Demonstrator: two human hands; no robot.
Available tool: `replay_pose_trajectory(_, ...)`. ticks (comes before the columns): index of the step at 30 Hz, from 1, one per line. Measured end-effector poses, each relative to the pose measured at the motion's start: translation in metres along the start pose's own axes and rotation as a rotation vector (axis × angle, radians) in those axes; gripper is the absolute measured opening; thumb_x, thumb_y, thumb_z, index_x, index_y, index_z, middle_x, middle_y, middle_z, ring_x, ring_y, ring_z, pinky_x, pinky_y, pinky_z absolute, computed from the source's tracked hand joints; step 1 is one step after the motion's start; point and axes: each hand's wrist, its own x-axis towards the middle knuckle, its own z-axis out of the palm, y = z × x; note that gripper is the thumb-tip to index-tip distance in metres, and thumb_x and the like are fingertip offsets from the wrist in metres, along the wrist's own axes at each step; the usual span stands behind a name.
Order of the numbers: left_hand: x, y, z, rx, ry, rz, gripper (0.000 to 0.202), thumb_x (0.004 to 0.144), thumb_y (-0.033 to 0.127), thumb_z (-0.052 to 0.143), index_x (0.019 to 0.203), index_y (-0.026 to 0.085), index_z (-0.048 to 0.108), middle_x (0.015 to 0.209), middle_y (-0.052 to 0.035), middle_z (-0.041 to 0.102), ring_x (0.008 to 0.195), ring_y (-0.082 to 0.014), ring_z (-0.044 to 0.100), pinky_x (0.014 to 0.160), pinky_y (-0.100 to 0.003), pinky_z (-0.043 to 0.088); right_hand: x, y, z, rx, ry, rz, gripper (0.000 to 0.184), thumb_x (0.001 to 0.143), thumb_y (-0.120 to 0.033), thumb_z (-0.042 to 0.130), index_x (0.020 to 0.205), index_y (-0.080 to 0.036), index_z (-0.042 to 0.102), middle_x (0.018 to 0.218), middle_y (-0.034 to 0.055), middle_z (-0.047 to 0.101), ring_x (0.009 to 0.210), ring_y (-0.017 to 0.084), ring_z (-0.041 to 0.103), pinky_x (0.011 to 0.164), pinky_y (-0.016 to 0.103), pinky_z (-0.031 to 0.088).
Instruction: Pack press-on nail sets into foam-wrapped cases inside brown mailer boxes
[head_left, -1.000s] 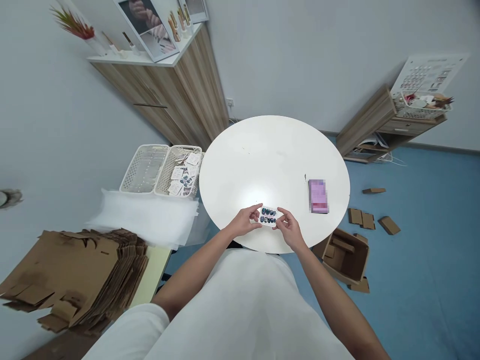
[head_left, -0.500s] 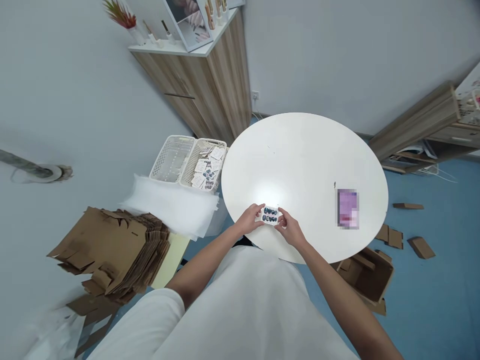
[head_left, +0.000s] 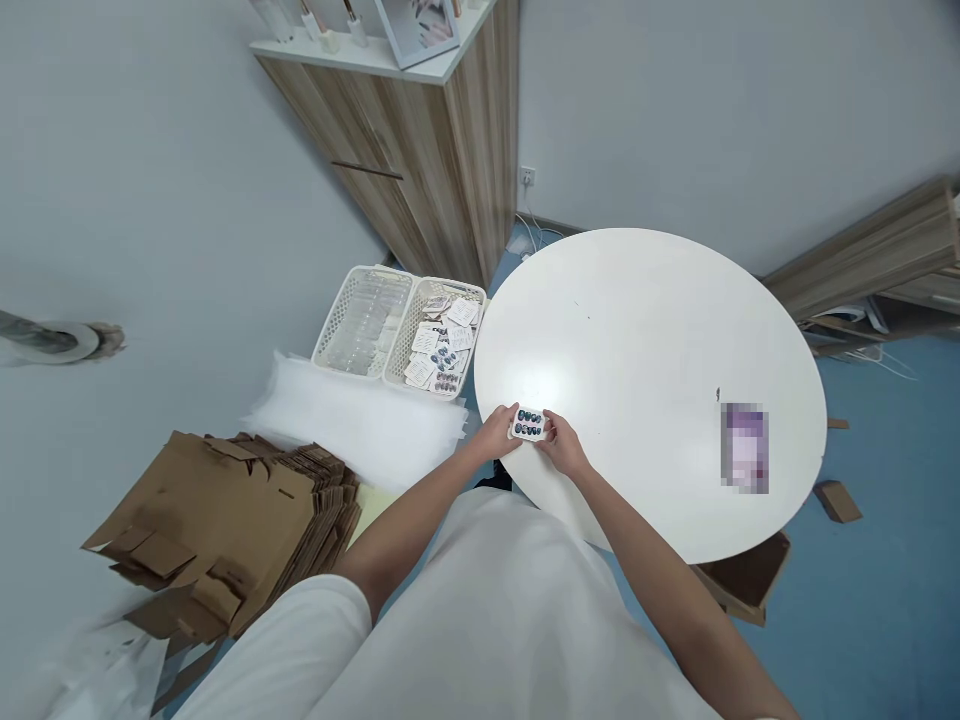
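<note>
A small white card of press-on nails (head_left: 529,424), dark and bluish in two rows, is held level over the near left edge of the round white table (head_left: 645,330). My left hand (head_left: 496,432) pinches its left side between thumb and fingers. On the right side, my right hand (head_left: 561,443) grips the card the same way. Left of the table, a white basket (head_left: 390,375) holds similar nail cards (head_left: 444,345), some showing nails and some plain white faces.
A second basket (head_left: 328,335) holds clear plastic pieces. Nearer lie white foam sheets (head_left: 360,425) and stacked flattened cardboard (head_left: 247,510). A pixelated purple item (head_left: 745,448) rests on the table's right. A wooden cabinet (head_left: 420,130) stands behind; an open carton (head_left: 750,575) sits on the floor.
My view has turned left, so the table and baskets appear farther right. Both hands still hold the nail card, which has shifted slightly left in the picture.
</note>
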Motion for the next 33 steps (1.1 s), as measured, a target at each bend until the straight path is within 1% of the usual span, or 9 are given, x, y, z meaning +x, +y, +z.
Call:
replay_pose_trajectory(3,0.007,-0.011,-0.008,0.015,-0.041,-0.044,0.07,0.066,0.025,0.059,0.128,0.019,0.027,0.098,-0.0065,0.045,0.091,-0.0208,0.048,0.075,-0.031,0.042,0.012,-0.005,0.011,-0.034,0.006,0.053,0.061,0.065,-0.021,0.054,0.123,-0.022,0.035,0.09,0.0027,0.048,0.067,0.014,0.047,0.07,0.034,0.046)
replay_pose_trajectory(6,0.012,-0.02,-0.01,0.006,-0.055,-0.053,0.073,0.066,0.026,0.058,0.13,0.019,0.024,0.104,-0.0082,0.044,0.098,-0.0229,0.046,0.08,-0.032,0.04,0.021,-0.01,0.018,-0.087,0.04,0.092,0.06,0.064,-0.019,0.052,0.123,-0.023,0.036,0.09,0.0028,0.048,0.073,0.016,0.049,0.073,0.035,0.044)
replay_pose_trajectory(10,0.011,-0.026,-0.007,-0.023,-0.033,-0.017,0.068,0.067,0.026,0.058,0.128,0.018,0.03,0.108,-0.0095,0.043,0.106,-0.0252,0.042,0.088,-0.035,0.035,0.02,-0.018,0.025,-0.113,0.102,0.16,0.06,0.064,-0.017,0.051,0.123,-0.025,0.037,0.094,0.0043,0.049,0.081,0.019,0.049,0.074,0.036,0.044)
replay_pose_trajectory(13,0.007,-0.027,-0.002,-0.144,-0.001,-0.11,0.066,0.067,0.028,0.059,0.127,0.019,0.032,0.112,-0.0105,0.042,0.106,-0.024,0.044,0.089,-0.035,0.036,0.009,-0.026,0.028,-0.002,0.156,0.228,0.064,0.063,-0.019,0.055,0.124,-0.025,0.036,0.1,0.0054,0.049,0.083,0.018,0.05,0.076,0.037,0.044)
replay_pose_trajectory(17,0.002,-0.029,0.001,-0.37,0.025,-0.228,0.064,0.069,0.023,0.057,0.128,0.019,0.032,0.122,-0.0118,0.039,0.106,-0.0215,0.046,0.087,-0.034,0.04,-0.009,-0.035,0.031,0.309,0.191,0.31,0.065,0.063,-0.024,0.058,0.123,-0.028,0.034,0.117,0.0069,0.047,0.099,0.02,0.049,0.08,0.037,0.044)
replay_pose_trajectory(20,0.001,-0.032,0.001,-0.499,0.012,-0.238,0.065,0.069,0.014,0.054,0.129,0.019,0.031,0.126,-0.0113,0.039,0.11,-0.0202,0.043,0.091,-0.035,0.039,-0.016,-0.038,0.033,0.475,0.187,0.32,0.065,0.063,-0.023,0.058,0.123,-0.03,0.033,0.129,0.0069,0.04,0.109,0.02,0.046,0.085,0.039,0.042)
replay_pose_trajectory(23,0.002,-0.034,0.001,-0.576,-0.014,-0.215,0.067,0.067,0.01,0.052,0.13,0.019,0.029,0.13,-0.0104,0.037,0.115,-0.0189,0.04,0.097,-0.036,0.035,-0.015,-0.036,0.035,0.54,0.181,0.316,0.066,0.063,-0.021,0.057,0.123,-0.031,0.032,0.132,0.0065,0.037,0.113,0.019,0.043,0.089,0.04,0.04)
replay_pose_trajectory(28,0.006,-0.036,-0.002,-0.609,0.022,-0.198,0.071,0.065,0.007,0.051,0.131,0.021,0.028,0.133,-0.0095,0.035,0.119,-0.0206,0.037,0.1,-0.039,0.03,0.0,-0.037,0.038,0.529,0.143,0.299,0.067,0.064,-0.02,0.056,0.125,-0.032,0.03,0.134,0.0054,0.035,0.116,0.019,0.04,0.091,0.041,0.039)
replay_pose_trajectory(33,0.018,-0.039,-0.016,-0.592,0.076,-0.224,0.072,0.065,0.008,0.052,0.132,0.021,0.027,0.135,-0.0094,0.032,0.122,-0.0223,0.032,0.1,-0.04,0.029,0.025,-0.051,0.04,0.5,0.103,0.27,0.069,0.063,-0.018,0.054,0.125,-0.032,0.029,0.135,0.0038,0.033,0.118,0.019,0.037,0.092,0.04,0.038)
